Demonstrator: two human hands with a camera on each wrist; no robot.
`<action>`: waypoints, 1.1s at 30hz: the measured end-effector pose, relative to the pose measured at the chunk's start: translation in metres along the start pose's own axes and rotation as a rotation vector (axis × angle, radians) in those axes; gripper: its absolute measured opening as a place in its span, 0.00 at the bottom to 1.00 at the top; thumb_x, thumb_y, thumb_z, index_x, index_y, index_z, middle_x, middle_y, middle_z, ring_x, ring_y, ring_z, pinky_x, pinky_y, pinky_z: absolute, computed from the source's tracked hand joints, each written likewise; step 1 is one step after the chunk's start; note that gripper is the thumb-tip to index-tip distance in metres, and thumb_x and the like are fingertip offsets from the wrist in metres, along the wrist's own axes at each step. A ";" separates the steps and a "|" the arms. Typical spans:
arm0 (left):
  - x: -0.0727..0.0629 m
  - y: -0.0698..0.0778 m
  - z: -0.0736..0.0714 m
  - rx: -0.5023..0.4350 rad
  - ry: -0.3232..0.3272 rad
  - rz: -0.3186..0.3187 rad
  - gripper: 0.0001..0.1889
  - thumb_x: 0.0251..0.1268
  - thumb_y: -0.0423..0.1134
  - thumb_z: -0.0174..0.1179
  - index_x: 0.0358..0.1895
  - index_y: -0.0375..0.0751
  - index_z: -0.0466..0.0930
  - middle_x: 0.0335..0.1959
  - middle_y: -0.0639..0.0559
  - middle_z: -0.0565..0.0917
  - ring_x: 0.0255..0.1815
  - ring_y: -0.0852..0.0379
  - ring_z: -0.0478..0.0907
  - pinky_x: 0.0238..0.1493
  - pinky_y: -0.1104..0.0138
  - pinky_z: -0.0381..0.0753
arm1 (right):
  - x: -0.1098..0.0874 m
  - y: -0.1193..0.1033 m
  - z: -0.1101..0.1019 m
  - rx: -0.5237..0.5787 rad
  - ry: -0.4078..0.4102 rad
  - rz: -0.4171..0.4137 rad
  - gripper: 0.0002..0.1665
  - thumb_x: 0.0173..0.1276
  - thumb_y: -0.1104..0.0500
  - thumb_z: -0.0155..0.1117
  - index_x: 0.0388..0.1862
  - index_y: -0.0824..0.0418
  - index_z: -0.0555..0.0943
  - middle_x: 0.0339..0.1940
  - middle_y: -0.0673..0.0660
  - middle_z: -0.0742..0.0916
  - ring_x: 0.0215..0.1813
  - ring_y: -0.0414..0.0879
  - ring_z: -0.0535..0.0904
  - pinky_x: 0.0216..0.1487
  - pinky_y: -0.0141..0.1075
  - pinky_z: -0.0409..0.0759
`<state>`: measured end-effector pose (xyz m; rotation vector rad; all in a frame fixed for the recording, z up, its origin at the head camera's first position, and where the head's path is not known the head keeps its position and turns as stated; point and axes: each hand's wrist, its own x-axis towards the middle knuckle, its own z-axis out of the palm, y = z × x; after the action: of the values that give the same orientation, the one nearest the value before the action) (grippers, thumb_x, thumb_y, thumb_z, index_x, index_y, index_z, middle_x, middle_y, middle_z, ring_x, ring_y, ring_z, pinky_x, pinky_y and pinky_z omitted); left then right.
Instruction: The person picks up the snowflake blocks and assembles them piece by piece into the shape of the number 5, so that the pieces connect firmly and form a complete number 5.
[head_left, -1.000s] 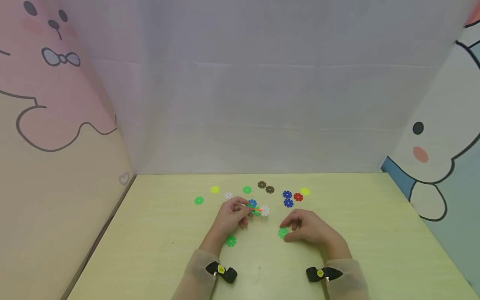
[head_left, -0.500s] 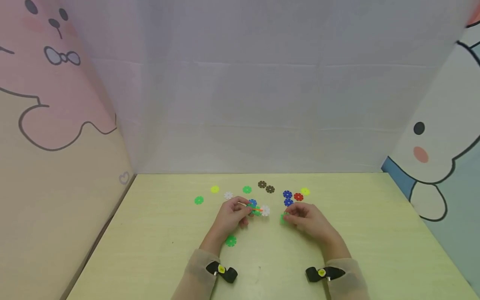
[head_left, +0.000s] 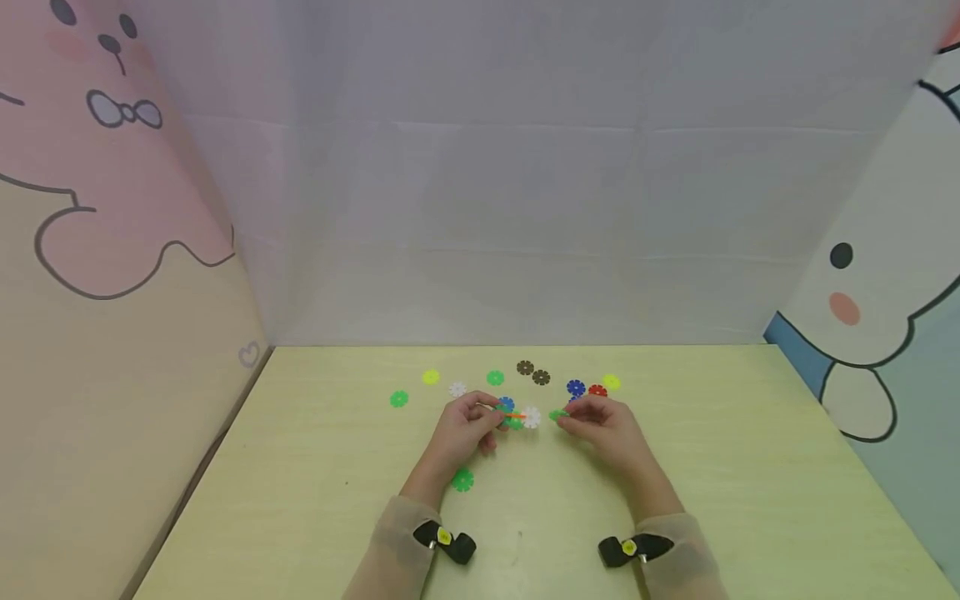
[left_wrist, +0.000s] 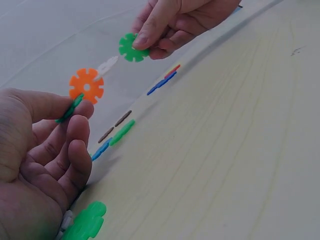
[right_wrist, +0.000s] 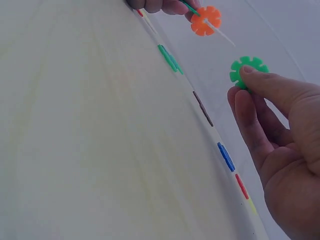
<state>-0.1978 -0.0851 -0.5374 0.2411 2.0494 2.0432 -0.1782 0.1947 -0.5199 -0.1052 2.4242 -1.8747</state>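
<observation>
Raised above the table, a small chain of notched snowflake discs joins a green disc, an orange disc and a white disc. My left hand pinches the chain's green end between thumb and finger, and the white end points toward the right hand. Between thumb and fingertips, my right hand holds a loose green disc. This disc is apart from the white one, with a short gap between them in both wrist views.
Behind the hands lie loose discs: yellow, white, green, brown, blue and red. Another green disc lies by the left wrist. A pale curtain hangs at the table's back edge.
My right hand has picked up the green disc from the table and carried it up and leftward, near the white disc. My left hand has stayed in place with the chain.
</observation>
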 end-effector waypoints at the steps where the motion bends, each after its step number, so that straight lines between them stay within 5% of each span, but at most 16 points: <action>1: 0.000 0.000 0.000 0.000 -0.001 0.000 0.09 0.80 0.34 0.66 0.54 0.32 0.82 0.36 0.40 0.92 0.21 0.59 0.79 0.26 0.68 0.82 | 0.000 -0.002 0.001 0.000 -0.002 -0.003 0.11 0.69 0.64 0.80 0.46 0.65 0.88 0.44 0.58 0.92 0.45 0.46 0.88 0.50 0.32 0.88; 14: 0.001 0.000 0.001 0.005 0.003 -0.010 0.10 0.79 0.34 0.66 0.54 0.33 0.82 0.36 0.40 0.92 0.20 0.59 0.78 0.26 0.68 0.82 | 0.001 0.000 0.007 -0.076 -0.008 -0.022 0.08 0.69 0.63 0.81 0.44 0.61 0.90 0.43 0.55 0.92 0.44 0.47 0.87 0.47 0.32 0.86; 33: 0.001 0.000 -0.001 0.014 0.003 -0.017 0.09 0.77 0.35 0.68 0.52 0.35 0.83 0.34 0.41 0.92 0.19 0.57 0.74 0.24 0.69 0.74 | 0.000 0.001 0.015 -0.003 -0.036 -0.130 0.07 0.65 0.69 0.81 0.41 0.67 0.90 0.41 0.59 0.93 0.41 0.43 0.89 0.47 0.32 0.89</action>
<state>-0.1986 -0.0857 -0.5374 0.2217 2.0608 2.0215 -0.1765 0.1803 -0.5251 -0.3012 2.4507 -1.9028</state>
